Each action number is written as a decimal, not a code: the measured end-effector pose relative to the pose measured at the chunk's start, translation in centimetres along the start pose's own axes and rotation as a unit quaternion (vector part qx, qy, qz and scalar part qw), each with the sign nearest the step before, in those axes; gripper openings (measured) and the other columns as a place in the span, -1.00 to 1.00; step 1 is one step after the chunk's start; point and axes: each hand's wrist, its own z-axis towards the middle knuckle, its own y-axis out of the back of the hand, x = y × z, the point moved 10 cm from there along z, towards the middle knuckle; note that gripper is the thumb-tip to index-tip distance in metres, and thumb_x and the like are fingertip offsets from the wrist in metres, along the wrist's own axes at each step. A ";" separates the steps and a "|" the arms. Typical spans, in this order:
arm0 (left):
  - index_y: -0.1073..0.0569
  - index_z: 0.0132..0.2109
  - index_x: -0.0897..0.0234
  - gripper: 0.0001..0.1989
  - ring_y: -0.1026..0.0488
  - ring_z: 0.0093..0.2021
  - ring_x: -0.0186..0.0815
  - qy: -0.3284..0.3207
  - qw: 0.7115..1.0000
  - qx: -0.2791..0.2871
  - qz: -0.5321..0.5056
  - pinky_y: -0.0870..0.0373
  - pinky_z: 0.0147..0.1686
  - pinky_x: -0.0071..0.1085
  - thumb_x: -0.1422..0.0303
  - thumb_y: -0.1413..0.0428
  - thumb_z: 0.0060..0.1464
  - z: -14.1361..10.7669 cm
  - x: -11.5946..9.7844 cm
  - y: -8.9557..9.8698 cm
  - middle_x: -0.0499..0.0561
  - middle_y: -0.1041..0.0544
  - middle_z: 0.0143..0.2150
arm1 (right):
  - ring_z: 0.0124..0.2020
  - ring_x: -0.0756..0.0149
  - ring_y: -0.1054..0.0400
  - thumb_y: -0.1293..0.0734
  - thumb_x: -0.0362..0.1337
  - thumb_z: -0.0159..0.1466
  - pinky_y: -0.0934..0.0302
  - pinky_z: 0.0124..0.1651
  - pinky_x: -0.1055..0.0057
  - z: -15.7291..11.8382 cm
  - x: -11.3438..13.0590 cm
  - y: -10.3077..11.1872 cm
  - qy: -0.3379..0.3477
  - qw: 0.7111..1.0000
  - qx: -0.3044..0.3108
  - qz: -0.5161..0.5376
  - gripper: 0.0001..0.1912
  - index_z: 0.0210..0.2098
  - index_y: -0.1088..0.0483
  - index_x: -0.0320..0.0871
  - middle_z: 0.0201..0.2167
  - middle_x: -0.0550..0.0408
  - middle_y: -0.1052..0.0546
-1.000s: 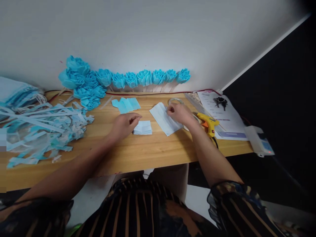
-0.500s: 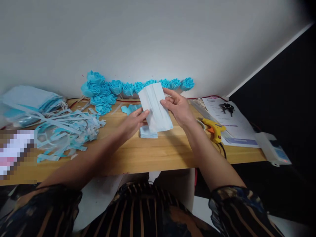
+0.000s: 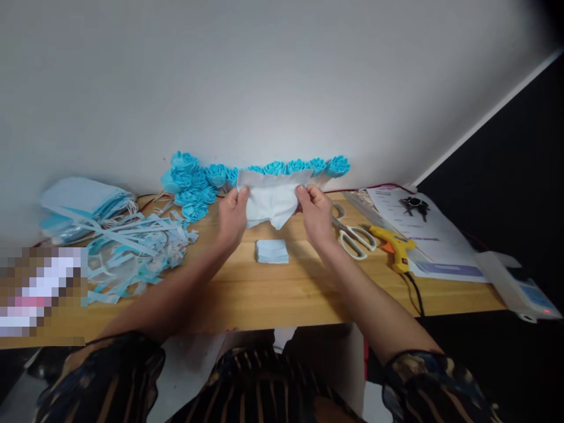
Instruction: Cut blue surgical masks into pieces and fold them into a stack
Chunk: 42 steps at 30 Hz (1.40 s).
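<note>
The thin pale sheet (image 3: 273, 202) is held up above the far part of the wooden table (image 3: 247, 294), at the centre of the dial. It is drawn out sideways between two hands, probably so its width lies open to view; the lower edge sags into a point near five o'clock. Gripping opposite edges seems to keep such limp material from folding in on itself.

At nine o'clock, the left hand (image 3: 232, 218) pinches one side edge, thumb pressed on the near face and fingers curled behind. At three o'clock, the right hand (image 3: 318, 217) mirrors it, thumb against bent fingers; how far its hidden fingertips reach, I cannot tell.

At six o'clock, a small folded stack (image 3: 272, 252) lies flat on the wood, squared up, likely to keep its layers together. Towards four are the white-handled scissors (image 3: 343, 228), then the yellow glue gun (image 3: 400, 249), both near the right hand, perhaps for easy reach. Blue flowers (image 3: 297, 167) line the wall at twelve, bunching towards ten. Cut strips (image 3: 145, 247) heap up between eight and nine, beside the piled masks (image 3: 83, 197) at nine.
</note>
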 end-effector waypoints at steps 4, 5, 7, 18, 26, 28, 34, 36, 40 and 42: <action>-0.38 -0.40 0.25 -0.68 -0.15 -0.46 -0.39 -0.044 0.996 -0.030 0.068 -0.10 -0.43 -0.43 0.14 -0.11 0.23 -0.3 -0.8 1.0 -0.13 -0.24 -0.50 | -0.46 0.38 -0.27 -0.40 0.10 0.21 -0.24 -0.38 0.40 -0.2 -1.5 -1.5 -0.066 0.993 0.054 0.080 -0.61 -0.38 -0.38 -0.10 -0.47 0.17 -0.39; -0.37 -0.42 0.25 -0.67 -0.16 -0.46 -0.39 -0.045 0.996 -0.025 0.073 -0.11 -0.43 -0.43 0.13 -0.11 0.22 -0.5 -0.9 0.8 -0.13 -0.24 -0.51 | -0.44 0.37 -0.29 -0.41 0.10 0.20 -0.26 -0.35 0.39 -0.2 -1.7 -1.8 -0.074 0.991 0.060 0.089 -0.62 -0.34 -0.42 -0.11 -0.43 0.15 -0.43; -0.37 -0.45 0.25 -0.63 -0.21 -0.44 -0.37 -0.031 0.997 -0.008 0.071 -0.13 -0.43 -0.43 0.08 -0.15 0.16 -1.0 -0.8 0.3 -0.12 -0.27 -0.52 | -0.40 0.34 -0.33 -0.43 0.09 0.18 -0.27 -0.32 0.37 0.0 -2.0 -1.8 -0.082 0.992 0.053 0.085 -0.62 -0.31 -0.46 -0.12 -0.40 0.12 -0.49; -0.55 0.01 0.35 -0.44 -0.55 0.02 0.00 0.144 0.968 0.146 -0.145 -0.49 0.04 -0.14 0.20 -0.42 -0.15 -2.7 1.7 -2.8 0.17 -0.64 -0.02 | -0.47 0.32 -0.34 -0.53 0.10 0.02 -0.18 -0.43 0.40 -0.2 -3.4 -3.5 -0.166 0.975 0.149 0.001 -0.56 -0.43 -0.51 -0.17 -0.51 0.14 -0.52; -0.40 0.24 0.12 -0.40 -0.40 0.29 -0.10 0.136 0.946 0.012 -0.295 -0.51 0.14 -0.20 0.34 -0.32 0.05 -1.1 2.2 0.6 0.05 -0.54 0.21 | -0.16 0.17 -0.51 -0.30 0.36 0.16 -0.37 -0.06 0.26 -1.7 -5.0 -4.1 -0.200 0.945 0.205 0.157 -0.36 -0.19 -0.56 -0.08 -0.22 0.02 -0.63; -0.41 0.23 0.10 -0.45 -0.39 0.30 -0.11 0.129 0.943 0.010 -0.307 -0.52 0.13 -0.21 0.34 -0.29 0.09 -0.9 2.4 0.7 0.05 -0.52 0.23 | -0.19 0.20 -0.49 -0.37 0.30 0.13 -0.37 -0.04 0.25 -2.0 -5.0 -4.2 -0.174 0.952 0.213 0.135 -0.41 -0.19 -0.55 -0.09 -0.23 0.02 -0.63; -0.45 0.16 0.17 -0.59 -0.43 0.26 -0.14 0.146 0.936 0.023 -0.319 -0.51 0.14 -0.21 0.33 -0.22 0.17 -1.9 2.8 -0.5 0.05 -0.55 0.19 | -0.23 0.25 -0.41 -0.52 0.10 0.06 -0.32 -0.14 0.33 -2.1 -3.7 -3.4 -0.091 0.982 0.157 0.046 -0.51 -0.18 -0.50 -0.10 -0.27 0.07 -0.57; -0.45 0.16 0.16 -0.58 -0.43 0.27 -0.15 0.159 0.931 0.043 -0.326 -0.50 0.16 -0.19 0.37 -0.22 0.15 -2.5 2.7 -1.2 0.04 -0.54 0.21 | -0.39 0.35 -0.29 -0.46 0.11 0.13 -0.23 -0.28 0.40 -1.8 -3.7 -2.3 -0.088 0.989 0.114 0.023 -0.58 -0.33 -0.44 -0.11 -0.44 0.16 -0.45; -0.47 0.14 0.20 -0.56 -0.44 0.25 -0.07 0.187 0.922 0.101 -0.323 -0.49 0.16 -0.13 0.36 -0.24 0.10 -3.5 2.6 -2.5 0.09 -0.55 0.20 | -0.50 0.43 -0.05 -0.39 0.10 0.22 -0.02 -0.42 0.45 -1.1 -4.0 -0.3 -0.069 0.996 0.052 -0.002 -0.57 -0.47 -0.29 -0.11 -0.56 0.26 -0.20; -0.49 0.11 0.23 -0.57 -0.44 0.25 -0.02 0.185 0.923 0.117 -0.317 -0.50 0.14 -0.12 0.29 -0.25 0.08 -3.3 2.5 -2.6 0.13 -0.57 0.15 | -0.50 0.43 -0.01 -0.35 0.11 0.26 0.03 -0.43 0.44 -0.8 -3.8 0.5 -0.048 0.998 0.031 -0.028 -0.56 -0.48 -0.25 -0.10 -0.56 0.26 -0.15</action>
